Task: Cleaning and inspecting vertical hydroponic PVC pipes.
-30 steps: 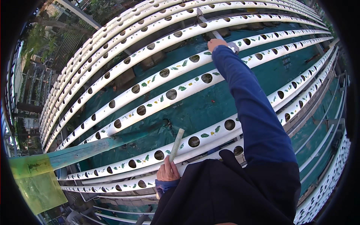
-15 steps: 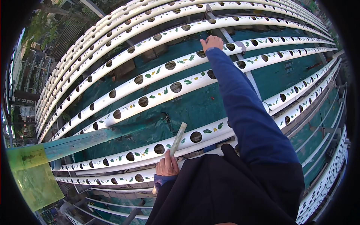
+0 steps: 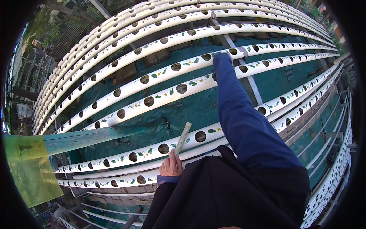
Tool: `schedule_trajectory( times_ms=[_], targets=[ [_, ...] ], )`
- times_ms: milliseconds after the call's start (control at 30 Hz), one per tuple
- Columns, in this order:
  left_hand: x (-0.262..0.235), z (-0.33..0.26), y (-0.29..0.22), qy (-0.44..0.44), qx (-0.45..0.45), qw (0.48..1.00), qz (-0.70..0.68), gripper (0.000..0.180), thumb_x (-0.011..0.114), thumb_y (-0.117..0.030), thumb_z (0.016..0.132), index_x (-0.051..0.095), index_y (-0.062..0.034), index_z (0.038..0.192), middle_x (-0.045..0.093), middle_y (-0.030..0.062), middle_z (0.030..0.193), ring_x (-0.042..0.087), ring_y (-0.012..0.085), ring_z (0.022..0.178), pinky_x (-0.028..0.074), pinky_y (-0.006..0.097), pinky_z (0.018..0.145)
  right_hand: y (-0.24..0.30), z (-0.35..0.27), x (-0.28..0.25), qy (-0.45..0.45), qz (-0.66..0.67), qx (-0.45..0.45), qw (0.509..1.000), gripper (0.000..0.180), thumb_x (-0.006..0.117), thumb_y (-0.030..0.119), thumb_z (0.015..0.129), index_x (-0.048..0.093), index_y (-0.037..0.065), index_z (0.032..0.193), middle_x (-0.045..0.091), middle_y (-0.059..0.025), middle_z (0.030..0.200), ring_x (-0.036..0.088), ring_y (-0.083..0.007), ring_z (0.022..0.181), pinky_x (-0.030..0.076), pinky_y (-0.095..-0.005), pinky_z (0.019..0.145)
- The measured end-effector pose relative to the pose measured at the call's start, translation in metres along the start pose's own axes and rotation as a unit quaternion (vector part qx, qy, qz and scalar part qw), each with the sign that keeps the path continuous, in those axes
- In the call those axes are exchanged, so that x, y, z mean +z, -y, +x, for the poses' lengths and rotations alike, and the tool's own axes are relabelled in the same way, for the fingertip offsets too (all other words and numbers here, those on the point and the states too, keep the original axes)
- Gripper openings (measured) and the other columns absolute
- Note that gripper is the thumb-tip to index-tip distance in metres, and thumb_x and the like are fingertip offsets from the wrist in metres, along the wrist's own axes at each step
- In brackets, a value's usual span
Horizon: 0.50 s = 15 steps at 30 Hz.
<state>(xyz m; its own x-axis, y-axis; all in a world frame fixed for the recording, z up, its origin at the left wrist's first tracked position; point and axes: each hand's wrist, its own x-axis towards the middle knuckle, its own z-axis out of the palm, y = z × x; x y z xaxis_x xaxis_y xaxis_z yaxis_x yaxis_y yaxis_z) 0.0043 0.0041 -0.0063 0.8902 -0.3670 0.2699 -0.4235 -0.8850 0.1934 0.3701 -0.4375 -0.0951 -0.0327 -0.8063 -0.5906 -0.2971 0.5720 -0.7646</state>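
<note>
While the left hand (image 3: 171, 166) grips a pale rod (image 3: 182, 138) over a holed white pipe (image 3: 152, 150), the right sleeve (image 3: 244, 114) stretches far out. Right hand (image 3: 223, 54) — mostly hidden, seemingly at a farther pipe (image 3: 179, 66) — grip unreadable.

right hand (image 3: 222, 57) drawn back from far pipe, now at nearer white pipe (image 3: 183, 65)

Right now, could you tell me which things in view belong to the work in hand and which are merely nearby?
In hand:
- left hand holding a pale stick
- right hand, mostly hidden by its blue sleeve, reaching to a far white pipe with holes

Nearby:
- teal beam
- yellow-green sheet
- green netting beneath
</note>
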Motion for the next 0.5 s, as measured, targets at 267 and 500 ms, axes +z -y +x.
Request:
schedule_trajectory(
  times_ms=[267, 500],
  targets=[
    [0.011, -0.008, 0.009, -0.049, -0.007, 0.998, 0.044, 0.038, 0.064, -0.025, 0.079, 0.061, -0.0111, 0.114, 0.048, -0.0001, 0.062, 0.052, 0.0163, 0.049, 0.04, 0.03, 0.043, -0.037, 0.023, -0.018, 0.1, 0.062, -0.072, 0.99, 0.028, 0.055, 0.004, 0.084, 0.044, 0.006, 0.109, 0.051, -0.017, 0.109, 0.06, -0.0309, 0.09, 0.049, -0.037, 0.082],
    [0.018, -0.011, 0.01, -0.06, -0.007, 0.997, 0.041, 0.04, 0.064, -0.029, 0.079, 0.061, -0.0132, 0.115, 0.047, -0.0003, 0.062, 0.05, 0.0163, 0.048, 0.04, 0.031, 0.043, -0.077, -0.088, 0.083, 0.146, 0.133, -0.129, 0.972, 0.027, 0.054, 0.004, 0.085, 0.044, 0.007, 0.11, 0.052, -0.0163, 0.109, 0.06, -0.0303, 0.091, 0.049, -0.0361, 0.082]
  ],
)
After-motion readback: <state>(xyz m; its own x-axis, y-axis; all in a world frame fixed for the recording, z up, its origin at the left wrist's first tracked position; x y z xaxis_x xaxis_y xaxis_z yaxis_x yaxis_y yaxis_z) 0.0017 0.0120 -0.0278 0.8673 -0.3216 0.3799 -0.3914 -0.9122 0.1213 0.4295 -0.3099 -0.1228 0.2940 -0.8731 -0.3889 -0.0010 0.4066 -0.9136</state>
